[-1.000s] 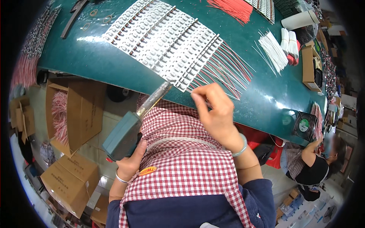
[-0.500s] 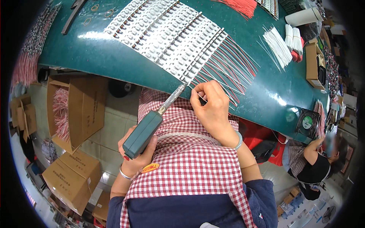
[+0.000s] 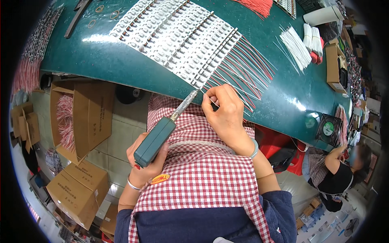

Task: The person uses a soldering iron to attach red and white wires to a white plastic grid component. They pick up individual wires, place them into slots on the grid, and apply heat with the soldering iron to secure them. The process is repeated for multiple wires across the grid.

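Observation:
My left hand is wrapped round the green handle of a soldering gun. Its metal barrel slants up to the right, and the tip meets the nearest corner of a panel of small white circuit boards. Beside that tip, my right hand is closed in a pinch on a thin white wire, whose end lies at the same corner. Whether the wire is joined to the board is too small to tell. Red and white wires fan out from the panel's right edge, beyond my right hand.
The green table bears white wire bundles, red wires, a white cylinder and a small fan. A dark bar lies far left. Cardboard boxes stand left on the floor. A co-worker sits at right.
The soldering gun's body has tilted slightly up and to the right, with its tip still at the panel's corner. My right hand has barely moved.

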Action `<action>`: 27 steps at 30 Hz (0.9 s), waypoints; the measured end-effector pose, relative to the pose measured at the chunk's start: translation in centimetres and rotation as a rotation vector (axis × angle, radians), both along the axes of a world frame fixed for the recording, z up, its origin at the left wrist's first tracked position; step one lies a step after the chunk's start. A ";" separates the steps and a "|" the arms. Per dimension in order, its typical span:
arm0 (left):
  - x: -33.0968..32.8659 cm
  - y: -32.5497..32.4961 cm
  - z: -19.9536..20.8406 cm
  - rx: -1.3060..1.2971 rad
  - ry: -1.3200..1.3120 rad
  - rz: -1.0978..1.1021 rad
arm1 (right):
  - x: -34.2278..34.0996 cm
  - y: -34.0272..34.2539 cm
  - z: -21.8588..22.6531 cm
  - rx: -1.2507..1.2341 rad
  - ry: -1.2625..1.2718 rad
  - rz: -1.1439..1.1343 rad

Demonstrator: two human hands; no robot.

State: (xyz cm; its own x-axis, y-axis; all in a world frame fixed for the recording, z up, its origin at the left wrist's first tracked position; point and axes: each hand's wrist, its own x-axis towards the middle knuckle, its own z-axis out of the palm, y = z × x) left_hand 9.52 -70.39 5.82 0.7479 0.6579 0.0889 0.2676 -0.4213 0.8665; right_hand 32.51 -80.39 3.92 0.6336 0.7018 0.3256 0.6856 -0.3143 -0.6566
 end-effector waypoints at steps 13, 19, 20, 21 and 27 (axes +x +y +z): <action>-1.1 0.1 -0.5 0.037 0.030 0.047 | 0.2 0.2 -0.3 0.006 0.020 0.001; 0.1 -0.3 -0.3 -0.146 -0.116 0.140 | 0.5 -0.1 0.4 -0.030 0.058 0.005; 0.7 -0.3 -0.3 -0.246 -0.172 0.192 | 0.8 -0.4 0.8 -0.058 0.098 0.055; 1.2 -0.3 -0.1 -0.343 -0.227 0.249 | 1.2 -0.5 1.4 -0.071 0.148 0.084; 5.5 1.6 1.8 -0.565 -0.436 0.375 | 10.0 1.4 5.0 -0.051 -0.067 0.062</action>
State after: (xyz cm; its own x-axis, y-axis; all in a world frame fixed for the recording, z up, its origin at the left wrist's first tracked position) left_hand 15.00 -68.82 7.65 0.4426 0.8912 -0.0992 -0.1073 0.1625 0.9809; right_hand 42.53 -79.01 8.88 0.5667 0.7554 0.3289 0.7466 -0.3020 -0.5928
